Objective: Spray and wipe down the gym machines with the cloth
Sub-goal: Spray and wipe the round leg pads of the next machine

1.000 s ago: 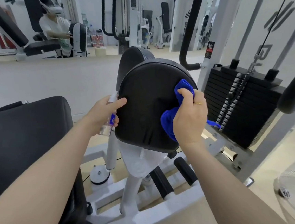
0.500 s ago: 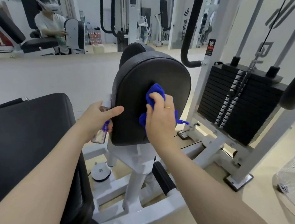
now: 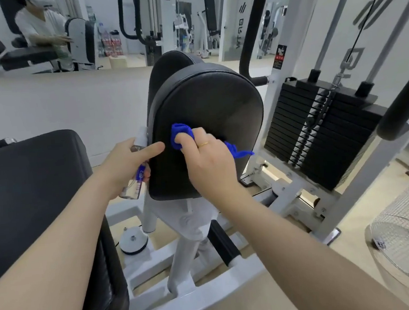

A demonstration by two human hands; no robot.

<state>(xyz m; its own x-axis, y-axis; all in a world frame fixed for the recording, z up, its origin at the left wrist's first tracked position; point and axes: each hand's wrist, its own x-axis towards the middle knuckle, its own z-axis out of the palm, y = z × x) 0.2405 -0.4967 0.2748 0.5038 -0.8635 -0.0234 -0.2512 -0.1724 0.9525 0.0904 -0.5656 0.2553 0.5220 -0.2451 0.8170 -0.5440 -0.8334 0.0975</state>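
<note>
A: Cloth (image 3: 181, 135) bunched blue, pressed on the left half of the black pad (image 3: 207, 120), about mid-height; a loose tail hangs out to the right behind the knuckles.

B: And who has it?

A: Right hand (image 3: 206, 159), fingers curled round the wad, palm pushing it flat to the face of the pad; the pad stands upright, taller than wide, rounded on top, so its long axis runs top to bottom.

B: So where is the unwiped part from the hand?

A: My read: most of the bare face lies up and to the right of the cloth; the strip below it is partly hidden by the hand; the right hand is plainly the nearer one for all of it.

B: The left?

A: Left hand (image 3: 127, 161) sits at the pad's left edge, gripping the spray bottle (image 3: 136, 183) with the lower fingers; the forefinger is stretched out straight, its tip touching the pad's edge just beside the cloth; looks like it steadies the pad.

B: Further out?

A: Weight stack (image 3: 320, 130) well to the right; a black seat (image 3: 29, 195) to the left; white frame (image 3: 193, 232) under the pad; a wire fan (image 3: 408, 231) low on the right.
</note>
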